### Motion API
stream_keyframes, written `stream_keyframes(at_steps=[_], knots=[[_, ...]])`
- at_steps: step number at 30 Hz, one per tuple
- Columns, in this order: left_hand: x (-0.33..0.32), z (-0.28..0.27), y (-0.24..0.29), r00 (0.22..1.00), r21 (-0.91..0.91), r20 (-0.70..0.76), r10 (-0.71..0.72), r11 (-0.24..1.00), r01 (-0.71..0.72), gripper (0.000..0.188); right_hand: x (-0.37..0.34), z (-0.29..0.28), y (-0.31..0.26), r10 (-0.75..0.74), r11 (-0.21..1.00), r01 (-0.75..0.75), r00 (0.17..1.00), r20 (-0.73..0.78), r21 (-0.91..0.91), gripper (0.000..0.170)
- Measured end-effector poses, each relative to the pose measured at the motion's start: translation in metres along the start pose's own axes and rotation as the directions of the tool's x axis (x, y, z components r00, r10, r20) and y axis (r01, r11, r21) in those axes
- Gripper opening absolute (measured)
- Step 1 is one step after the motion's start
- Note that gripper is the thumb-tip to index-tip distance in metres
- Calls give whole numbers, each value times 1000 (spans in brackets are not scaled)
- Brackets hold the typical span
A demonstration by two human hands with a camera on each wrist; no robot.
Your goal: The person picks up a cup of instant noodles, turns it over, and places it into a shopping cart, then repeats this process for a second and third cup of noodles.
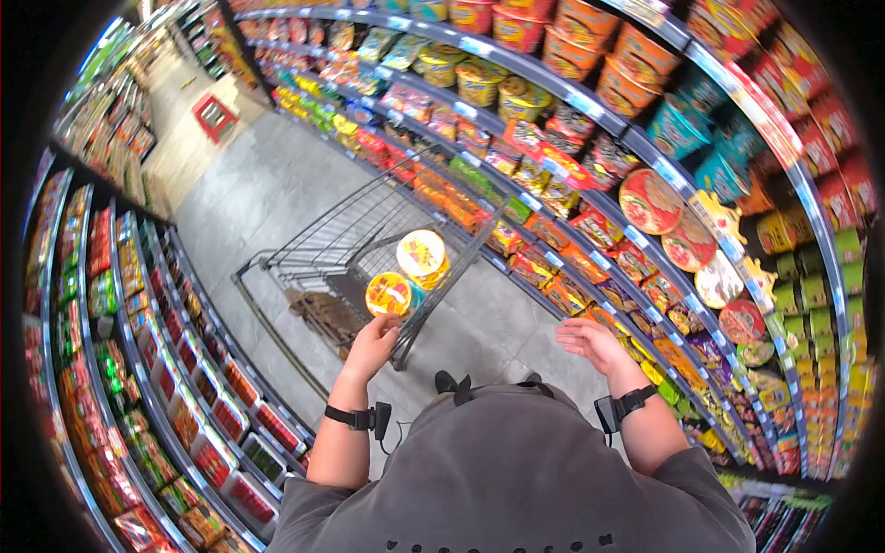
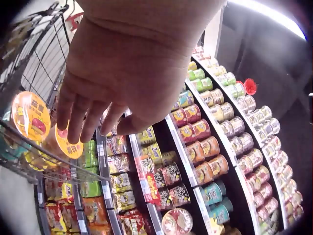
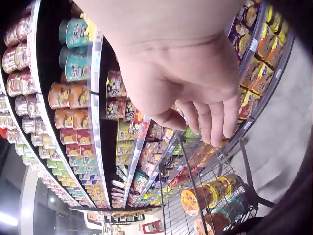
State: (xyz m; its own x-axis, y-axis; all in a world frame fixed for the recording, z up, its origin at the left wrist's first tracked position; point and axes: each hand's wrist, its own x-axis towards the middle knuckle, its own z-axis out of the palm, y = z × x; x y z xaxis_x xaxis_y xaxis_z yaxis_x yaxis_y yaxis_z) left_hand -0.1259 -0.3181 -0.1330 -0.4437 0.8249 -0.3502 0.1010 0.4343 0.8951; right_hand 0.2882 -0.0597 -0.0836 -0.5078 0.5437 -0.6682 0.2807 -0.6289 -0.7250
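My left hand [image 1: 371,350] is held out with its fingers loosely extended and nothing in them, its fingertips overlapping the near corner of a wire shopping cart [image 1: 461,267]. In the cart stand several instant noodle cups, one with a white lid [image 1: 421,252] and one with an orange lid [image 1: 388,294], with a teal cup side [image 1: 417,297] between them. In the left wrist view, the cart's orange-lidded cup [image 2: 30,116] shows beside the fingers. My right hand [image 1: 595,346] hangs in the air between cart and right shelves, palm bare, fingers relaxed.
Along the right runs a tall shelf [image 1: 562,175] of noodle cups, bowls and bagged packs. Round-lidded bowls [image 1: 651,200] jut from its edge. Another packed shelf [image 1: 138,350] lines the left. Grey tiled floor [image 1: 244,180] lies between, with a red sign [image 1: 215,118] farther down the aisle.
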Motion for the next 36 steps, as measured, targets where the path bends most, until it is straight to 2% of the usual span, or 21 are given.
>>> stream_keyframes(at_steps=[3,8,13,16,23,27,29,32,36], knots=[[19,26,33,997,108,67,43,993,-50,40,-24,-31,10,-46,998,48,998,-37,50,37],[57,96,76,966,86,238,103,988,-126,39,-76,-100,39,-93,976,116,987,-128,186,36],[77,181,132,914,110,373,157,971,-211,41,-131,-175,78,-159,901,243,956,-249,359,37],[81,230,166,879,217,436,191,926,-309,41,-153,-215,102,-163,852,293,936,-311,434,37],[78,336,224,823,227,532,197,904,-363,38,-192,-292,118,-158,826,345,901,-404,445,37],[87,384,234,793,176,574,203,915,-362,39,-208,-329,119,-210,803,396,888,-410,445,38],[91,400,233,769,56,590,244,938,-341,39,-213,-342,118,-223,801,402,888,-403,444,38],[84,415,249,755,89,595,275,911,-402,38,-213,-360,113,-238,803,402,893,-382,440,40],[80,419,273,775,126,580,250,913,-388,38,-201,-367,84,-291,806,411,902,-320,426,41]])
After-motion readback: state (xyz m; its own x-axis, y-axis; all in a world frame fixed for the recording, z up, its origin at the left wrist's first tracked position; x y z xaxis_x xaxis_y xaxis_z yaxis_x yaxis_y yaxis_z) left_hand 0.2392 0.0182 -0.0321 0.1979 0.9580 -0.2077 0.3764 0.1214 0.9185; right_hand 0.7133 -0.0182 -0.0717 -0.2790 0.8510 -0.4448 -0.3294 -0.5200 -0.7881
